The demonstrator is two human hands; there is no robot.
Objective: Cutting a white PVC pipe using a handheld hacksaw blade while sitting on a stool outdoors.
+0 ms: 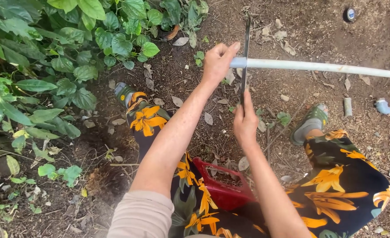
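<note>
Pipe (327, 67) lying near-horizontal across upper right of frame, long axis left to right. Left hand (218, 61) closed around its left end, upper centre. Blade (245, 57) set crosswise just beside that grip, pinched at lower end by right hand (245, 123).

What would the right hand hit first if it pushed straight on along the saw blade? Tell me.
The right hand points up the picture along the thin blade. It would most likely first meet the white pipe that the blade crosses, though depth is hard to judge.
</note>
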